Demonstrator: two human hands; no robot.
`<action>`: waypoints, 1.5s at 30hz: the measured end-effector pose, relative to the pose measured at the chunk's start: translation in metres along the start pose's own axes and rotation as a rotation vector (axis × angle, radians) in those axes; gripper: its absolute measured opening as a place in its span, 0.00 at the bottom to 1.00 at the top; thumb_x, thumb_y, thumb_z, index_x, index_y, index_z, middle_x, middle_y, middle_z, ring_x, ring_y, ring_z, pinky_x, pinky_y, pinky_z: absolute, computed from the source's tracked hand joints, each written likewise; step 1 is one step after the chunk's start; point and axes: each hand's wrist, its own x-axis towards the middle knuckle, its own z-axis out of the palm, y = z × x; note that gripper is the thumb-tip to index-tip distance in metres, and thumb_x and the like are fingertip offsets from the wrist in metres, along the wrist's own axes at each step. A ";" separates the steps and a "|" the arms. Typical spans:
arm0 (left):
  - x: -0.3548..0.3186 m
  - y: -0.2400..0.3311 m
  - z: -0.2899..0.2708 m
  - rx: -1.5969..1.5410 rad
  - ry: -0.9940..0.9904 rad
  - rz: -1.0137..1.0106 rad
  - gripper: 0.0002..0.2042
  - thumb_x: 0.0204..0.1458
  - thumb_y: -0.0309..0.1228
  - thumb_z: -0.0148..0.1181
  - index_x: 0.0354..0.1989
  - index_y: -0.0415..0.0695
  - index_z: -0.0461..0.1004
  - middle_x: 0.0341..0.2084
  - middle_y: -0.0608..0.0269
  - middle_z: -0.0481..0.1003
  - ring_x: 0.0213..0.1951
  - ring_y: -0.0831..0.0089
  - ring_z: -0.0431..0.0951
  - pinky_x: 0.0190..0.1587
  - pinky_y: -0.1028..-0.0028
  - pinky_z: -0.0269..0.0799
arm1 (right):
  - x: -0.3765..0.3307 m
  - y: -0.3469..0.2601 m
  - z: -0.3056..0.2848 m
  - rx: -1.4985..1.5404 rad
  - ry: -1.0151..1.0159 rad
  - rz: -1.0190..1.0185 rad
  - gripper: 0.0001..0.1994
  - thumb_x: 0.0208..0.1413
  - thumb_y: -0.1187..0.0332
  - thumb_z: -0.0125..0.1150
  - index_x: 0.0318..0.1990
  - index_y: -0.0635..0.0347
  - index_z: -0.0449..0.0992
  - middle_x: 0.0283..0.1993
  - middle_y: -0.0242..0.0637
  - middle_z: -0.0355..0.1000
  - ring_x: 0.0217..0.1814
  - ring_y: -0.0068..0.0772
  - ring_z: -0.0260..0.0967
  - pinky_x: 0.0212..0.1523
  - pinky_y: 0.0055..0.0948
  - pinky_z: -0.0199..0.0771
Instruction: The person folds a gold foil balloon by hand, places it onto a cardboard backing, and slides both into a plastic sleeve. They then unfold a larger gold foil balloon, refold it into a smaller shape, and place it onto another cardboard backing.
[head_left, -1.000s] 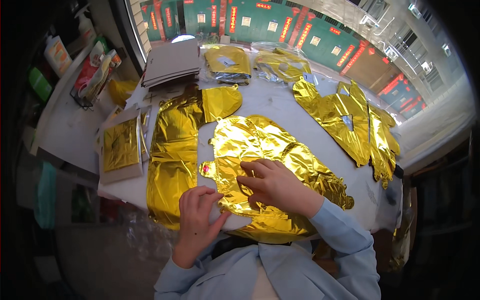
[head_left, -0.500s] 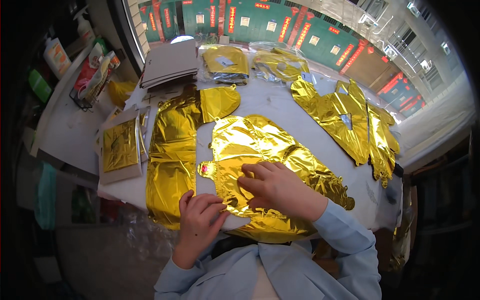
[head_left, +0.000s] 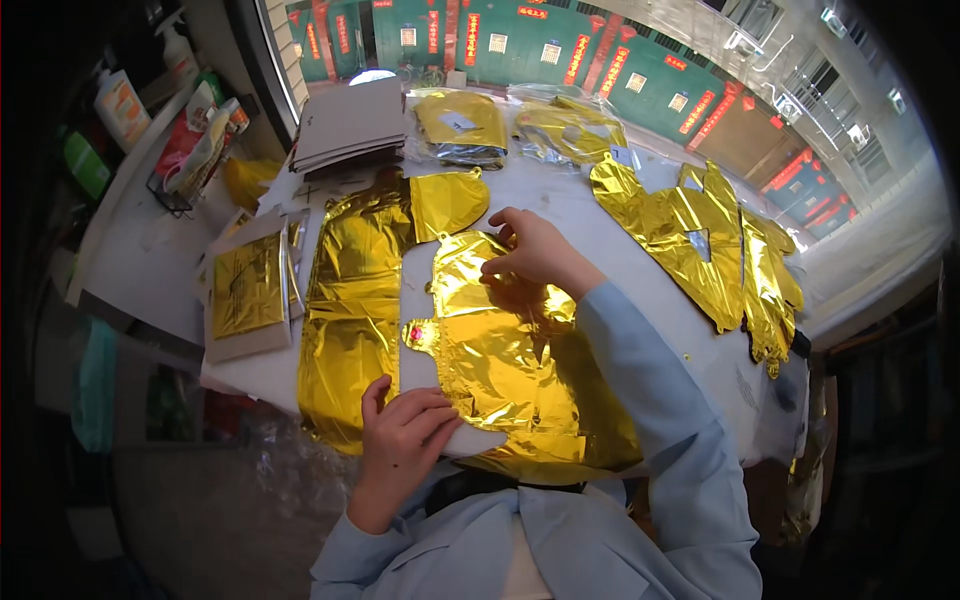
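A flat gold foil balloon (head_left: 500, 360) lies on the white table (head_left: 640, 260) in front of me, with a small red valve tab at its left edge. My left hand (head_left: 400, 440) rests flat on the balloon's near left edge, fingers together. My right hand (head_left: 530, 250) reaches to the balloon's far end and pinches the foil there between fingertips. A second long gold foil piece (head_left: 355, 300) lies just left of it, with a smaller gold lobe (head_left: 445, 200) at its top.
More gold foil shapes (head_left: 700, 240) lie at the right, spilling over the table edge. Bagged gold foil packs (head_left: 460, 125) and a stack of grey cardboard sheets (head_left: 345, 125) sit at the back. A packaged gold sheet (head_left: 245, 290) lies left. Bottles (head_left: 120, 100) stand on a side shelf.
My right hand has moved from the middle of the balloon up to its far end. My left hand stayed on the near edge.
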 end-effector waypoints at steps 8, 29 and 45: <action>0.002 0.000 -0.002 -0.001 -0.004 0.004 0.06 0.48 0.28 0.76 0.33 0.48 0.85 0.36 0.69 0.83 0.46 0.70 0.84 0.66 0.51 0.61 | 0.003 -0.005 -0.008 0.086 -0.134 0.101 0.25 0.43 0.60 0.80 0.50 0.62 0.82 0.46 0.45 0.82 0.50 0.49 0.80 0.53 0.39 0.78; -0.003 -0.006 0.002 0.045 0.011 0.034 0.07 0.47 0.32 0.76 0.32 0.48 0.83 0.43 0.68 0.83 0.55 0.63 0.79 0.67 0.52 0.59 | -0.156 -0.025 0.032 -0.214 -0.081 -0.656 0.16 0.47 0.75 0.68 0.45 0.62 0.74 0.66 0.46 0.70 0.73 0.55 0.66 0.71 0.49 0.70; 0.048 0.012 0.023 0.110 -0.146 0.053 0.29 0.63 0.26 0.52 0.75 0.37 0.61 0.76 0.43 0.57 0.77 0.44 0.56 0.78 0.47 0.46 | -0.162 -0.020 0.050 -0.137 0.076 -0.645 0.11 0.61 0.62 0.69 0.43 0.57 0.77 0.64 0.40 0.73 0.72 0.51 0.67 0.71 0.50 0.68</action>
